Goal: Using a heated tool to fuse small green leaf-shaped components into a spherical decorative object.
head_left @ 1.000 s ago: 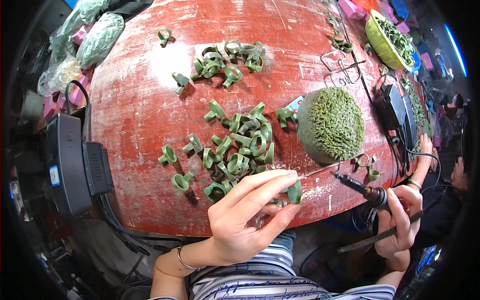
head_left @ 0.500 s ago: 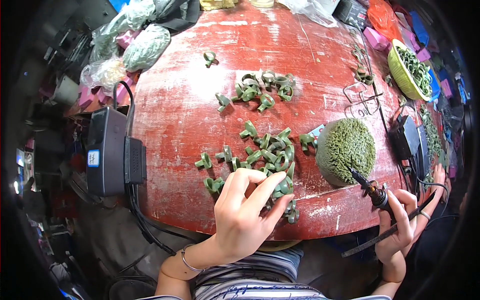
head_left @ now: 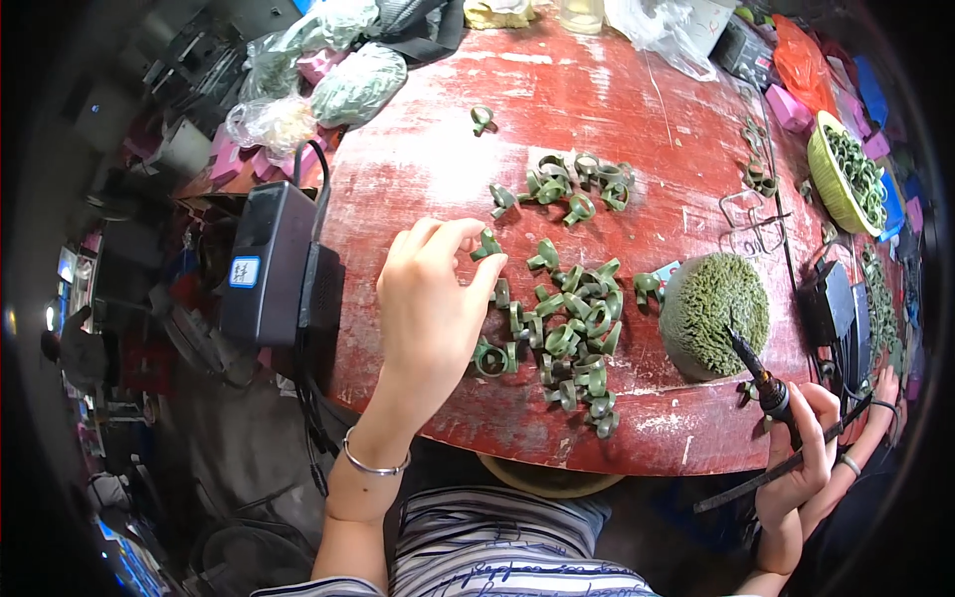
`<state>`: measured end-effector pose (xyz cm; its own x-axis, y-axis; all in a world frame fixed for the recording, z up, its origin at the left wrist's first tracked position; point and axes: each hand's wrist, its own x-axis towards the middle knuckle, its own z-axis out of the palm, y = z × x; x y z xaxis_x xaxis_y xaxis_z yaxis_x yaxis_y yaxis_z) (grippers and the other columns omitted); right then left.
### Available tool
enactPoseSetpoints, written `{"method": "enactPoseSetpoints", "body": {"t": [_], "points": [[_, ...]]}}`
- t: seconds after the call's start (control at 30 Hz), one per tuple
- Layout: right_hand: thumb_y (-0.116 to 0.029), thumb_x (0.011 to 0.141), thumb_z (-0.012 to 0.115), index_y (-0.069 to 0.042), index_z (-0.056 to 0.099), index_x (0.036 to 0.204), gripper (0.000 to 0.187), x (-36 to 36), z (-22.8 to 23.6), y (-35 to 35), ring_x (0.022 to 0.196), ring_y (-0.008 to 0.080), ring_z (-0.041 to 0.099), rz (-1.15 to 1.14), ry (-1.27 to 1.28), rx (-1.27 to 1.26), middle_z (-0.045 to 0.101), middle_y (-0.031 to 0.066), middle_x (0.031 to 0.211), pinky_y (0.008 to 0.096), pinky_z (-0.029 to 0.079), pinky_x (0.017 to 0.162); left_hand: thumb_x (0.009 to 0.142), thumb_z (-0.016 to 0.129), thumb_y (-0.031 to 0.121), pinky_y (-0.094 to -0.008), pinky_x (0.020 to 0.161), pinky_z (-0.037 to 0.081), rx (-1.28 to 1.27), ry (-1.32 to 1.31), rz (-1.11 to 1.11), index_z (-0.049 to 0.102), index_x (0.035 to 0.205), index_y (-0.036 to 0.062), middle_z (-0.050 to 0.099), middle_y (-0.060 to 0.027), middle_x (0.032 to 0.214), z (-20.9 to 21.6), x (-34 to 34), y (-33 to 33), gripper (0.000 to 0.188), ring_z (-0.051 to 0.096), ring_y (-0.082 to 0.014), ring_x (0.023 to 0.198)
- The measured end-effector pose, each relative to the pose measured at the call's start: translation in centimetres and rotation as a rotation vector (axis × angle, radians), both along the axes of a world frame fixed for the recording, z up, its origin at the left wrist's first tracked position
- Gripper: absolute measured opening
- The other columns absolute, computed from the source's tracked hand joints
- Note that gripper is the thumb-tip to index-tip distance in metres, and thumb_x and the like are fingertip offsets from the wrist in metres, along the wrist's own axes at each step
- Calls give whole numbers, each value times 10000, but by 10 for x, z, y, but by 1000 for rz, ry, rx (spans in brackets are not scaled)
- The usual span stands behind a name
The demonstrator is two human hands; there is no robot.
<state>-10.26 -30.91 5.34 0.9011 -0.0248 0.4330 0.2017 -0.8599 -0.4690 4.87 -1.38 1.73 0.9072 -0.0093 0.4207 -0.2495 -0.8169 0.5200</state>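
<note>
My left hand reaches over the red round table, thumb and fingertips pinching a small green wax ring at the left edge of a pile of green rings. My right hand is beyond the table's near right rim, gripping a dark pen-shaped heated tool. The tool's tip points up at a green dome studded with rings. A second cluster of rings lies farther back, and a single ring sits beyond it.
A black power box with cables sits at the table's left edge. Plastic bags lie at the back left. A yellow-green bowl of rings and wire pieces are at the right. Another person's hand rests by a black device.
My left hand has moved from the table's near edge up to the pile's left side and closed its fingertips on a ring. The right hand keeps holding the tool by the dome.
</note>
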Motion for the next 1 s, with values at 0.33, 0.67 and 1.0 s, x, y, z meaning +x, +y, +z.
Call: {"method": "enactPoseSetpoints", "body": {"t": [0.33, 0.67, 1.0], "points": [[-84, 839, 632, 81, 620, 1053, 271, 5, 0, -2, 803, 259, 544, 23, -46, 8, 556, 179, 922, 331, 454, 693, 712, 737, 88, -293, 607, 470, -2, -18, -147, 674, 915, 4, 630, -110, 771, 26, 29, -8, 228, 569, -166, 648], [38, 763, 667, 53, 615, 1084, 325, 3, 7, -5, 795, 225, 553, 31, 9, -66, 534, 170, 980, 282, 466, 642, 729, 680, 51, -356, 682, 455, -36, -31, -585, 632, 831, 18, 592, -116, 796, -9, 73, -42, 118, 573, -264, 748], [109, 559, 674, 0, 654, 1043, 497, -11, 31, -10, 755, 244, 568, 22, 103, -473, 568, 126, 931, 318, 469, 611, 654, 762, -10, -269, 693, 493, -441, 131, -608, 613, 719, 6, 667, -130, 935, 42, -36, -72, 163, 630, -164, 792]]}}
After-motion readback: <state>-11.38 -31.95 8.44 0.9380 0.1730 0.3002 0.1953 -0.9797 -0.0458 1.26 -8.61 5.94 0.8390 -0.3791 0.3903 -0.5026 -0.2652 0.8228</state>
